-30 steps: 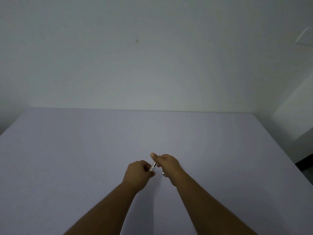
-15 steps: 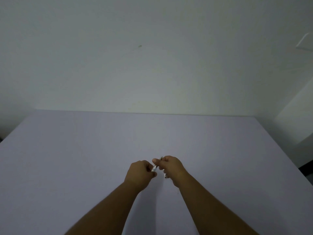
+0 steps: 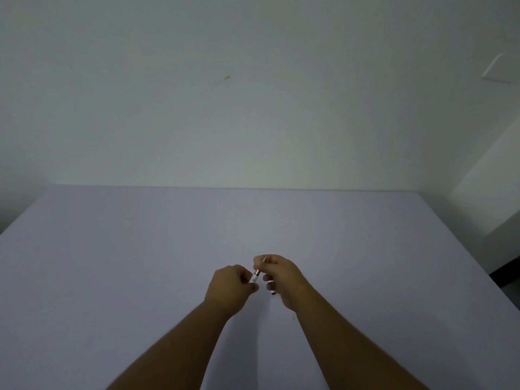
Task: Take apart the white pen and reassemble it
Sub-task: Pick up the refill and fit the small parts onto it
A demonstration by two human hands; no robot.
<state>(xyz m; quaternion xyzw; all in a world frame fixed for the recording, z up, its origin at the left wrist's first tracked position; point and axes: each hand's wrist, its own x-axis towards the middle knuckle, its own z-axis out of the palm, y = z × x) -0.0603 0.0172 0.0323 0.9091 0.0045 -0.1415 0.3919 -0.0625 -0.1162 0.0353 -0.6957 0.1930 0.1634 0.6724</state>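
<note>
Both my hands meet above the middle of the pale lilac table (image 3: 140, 263). My left hand (image 3: 229, 288) is closed around the white pen barrel (image 3: 254, 278), of which only a short whitish end shows. My right hand (image 3: 281, 277) pinches a thin refill (image 3: 260, 266) that runs from the barrel's end up past my fingertips. A small white part with a dark tip (image 3: 271, 289) pokes out under my right hand's lower fingers. Most of the pen is hidden by my fingers.
The table's far edge meets a plain white wall (image 3: 253, 108). Its right edge (image 3: 478, 257) drops off toward a dark floor gap. A wall plate (image 3: 501, 67) sits high at the right.
My hands stay together with the pen between them. The thin refill now shows a little further out past my right fingertips. The view has shifted slightly.
</note>
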